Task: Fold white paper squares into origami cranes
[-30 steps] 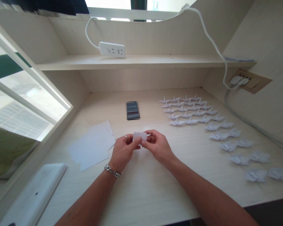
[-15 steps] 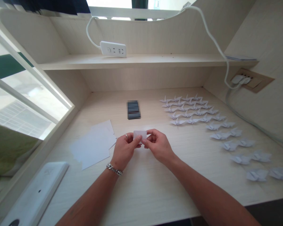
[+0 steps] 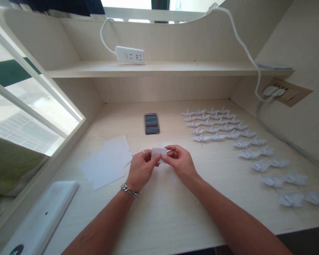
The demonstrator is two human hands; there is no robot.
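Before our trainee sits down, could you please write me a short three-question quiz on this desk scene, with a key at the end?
1. On which side, the person's left or right, is the chain bracelet worn?
2. True or false: the left hand and the right hand both hold the small white paper.
3. Which things stand in rows on the right side of the desk?
A) flat white sheets
B) folded paper cranes
C) power strips

Key: 1. Left; 2. True; 3. B
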